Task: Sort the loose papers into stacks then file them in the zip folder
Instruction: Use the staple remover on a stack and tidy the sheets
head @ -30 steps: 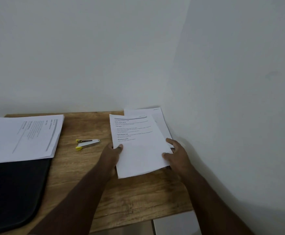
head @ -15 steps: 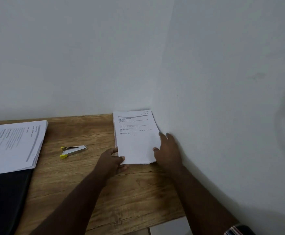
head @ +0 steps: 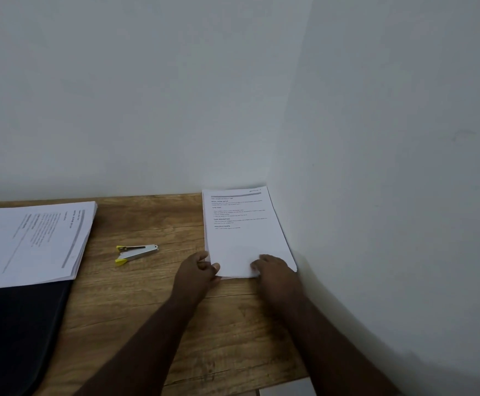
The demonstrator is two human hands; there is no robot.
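A stack of white printed papers (head: 244, 232) lies flat on the wooden table, its near edge under the fingers (head: 257, 265) of one hand and its near left corner touching the other hand's fingertips (head: 214, 265). Well to the left of the fingers, a second, thicker stack (head: 30, 241) lies turned sideways, overlapping a black zip folder (head: 13, 335).

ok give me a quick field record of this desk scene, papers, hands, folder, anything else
surface: brown wooden desk in a white wall corner
right stack: white printed papers against the right wall
left stack: white printed papers partly on the black zip folder
left hand: grips the right stack's near left corner
right hand: rests on its near edge
other: silver and yellow stapler between the stacks
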